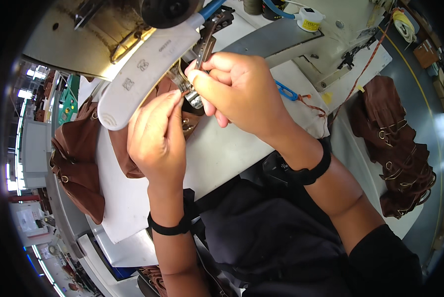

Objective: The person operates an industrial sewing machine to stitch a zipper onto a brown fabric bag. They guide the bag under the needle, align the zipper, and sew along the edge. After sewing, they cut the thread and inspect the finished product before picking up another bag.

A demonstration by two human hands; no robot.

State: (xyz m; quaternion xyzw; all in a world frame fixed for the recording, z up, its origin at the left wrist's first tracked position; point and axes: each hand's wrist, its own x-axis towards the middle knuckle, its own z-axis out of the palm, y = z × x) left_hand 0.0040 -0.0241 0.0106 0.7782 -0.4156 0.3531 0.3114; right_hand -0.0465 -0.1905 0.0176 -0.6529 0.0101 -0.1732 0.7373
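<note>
My right hand [244,91] is closed beside the needle area of a sewing machine, its thumb and fingers against a narrow dark metal part [205,48]. Whether that part is a loose tool or belongs to the machine I cannot tell. Shiny metal fittings [193,99] show just under those fingers. My left hand [157,133] pinches with its fingertips close to the same spot; what lies between them is too small to make out. Beneath it a brown leather piece [125,153] with metal eyelets lies on the white work surface [227,158]. The machine's pale rounded cover [142,74] hangs over the left hand.
Brown leather bag pieces [78,153] drape at the left. More brown leather with metal rings [393,143] is heaped at the right. A blue-handled tool [285,91] tied to an orange cord lies beyond my right wrist. A small white-and-yellow bottle [310,21] stands behind.
</note>
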